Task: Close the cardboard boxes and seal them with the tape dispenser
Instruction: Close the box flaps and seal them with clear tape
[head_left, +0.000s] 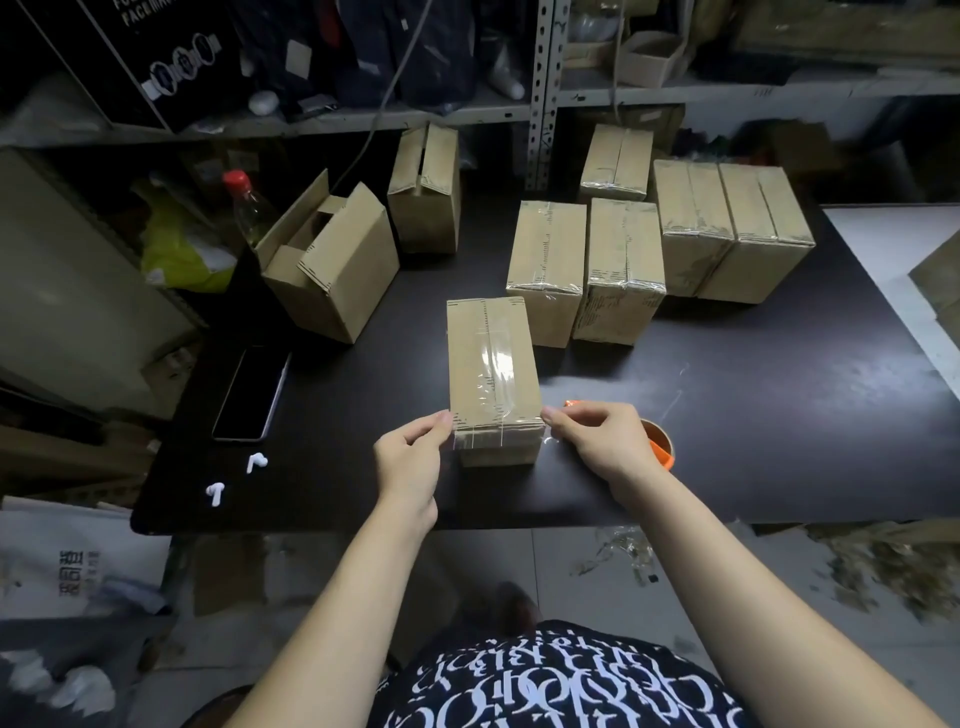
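A closed brown corrugated cardboard box (491, 364) lies lengthwise on the dark matte table (727, 415), near its front edge; clear glossy tape (501, 366) runs along its top seam, and a second band crosses the near end and wrinkles out at both corners; dashed black printing edges the flaps, too small to read. The left hand (410, 457) pinches the tape end at the near left corner between thumb and curled fingers; the right hand (597, 441) pinches the loose end at the near right corner the same way. Just behind the right hand rests an orange plastic tape dispenser (662, 448) with a brown cardboard core, partly hidden. Farther back stand five taped brown cartons (545, 265), their film shiny and creased; to the left an open brown carton (332, 260) has its flaps raised, with a closed carton (423, 187) behind it. A black smartphone (252, 395) and two white glossy earbuds (257, 461) lie at the table's left end. On the grey metal shelf (675, 93) a black printed carton (156, 52) shows white letters reading "FACE"; the rest is cut off. The black shirt (545, 686) carries white lettering that I cannot read.
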